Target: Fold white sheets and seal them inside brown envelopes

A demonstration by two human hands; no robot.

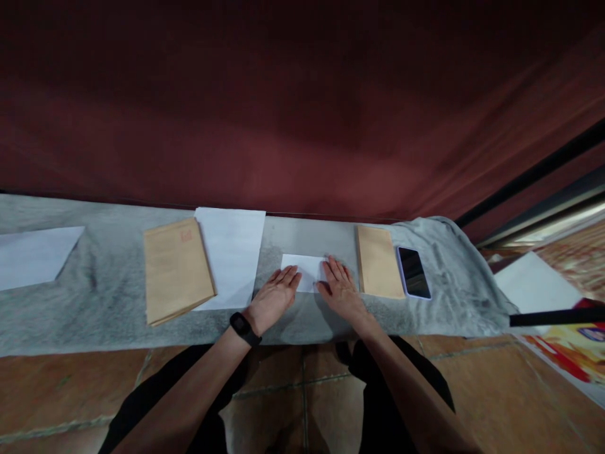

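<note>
A small folded white paper (302, 266) lies on the grey cloth (104, 284) in front of me. My left hand (274, 296), with a black watch on the wrist, rests flat on the paper's left edge, fingers stretched out. My right hand (340, 287) lies flat on its right edge, fingers spread. Neither hand grips anything.
Left of my hands lie a stack of brown envelopes (176, 270) and white sheets (234, 255). To the right are another brown envelope stack (378, 261) and a phone (413, 272). Another white sheet (33, 255) lies far left. A dark red curtain (283, 113) hangs behind.
</note>
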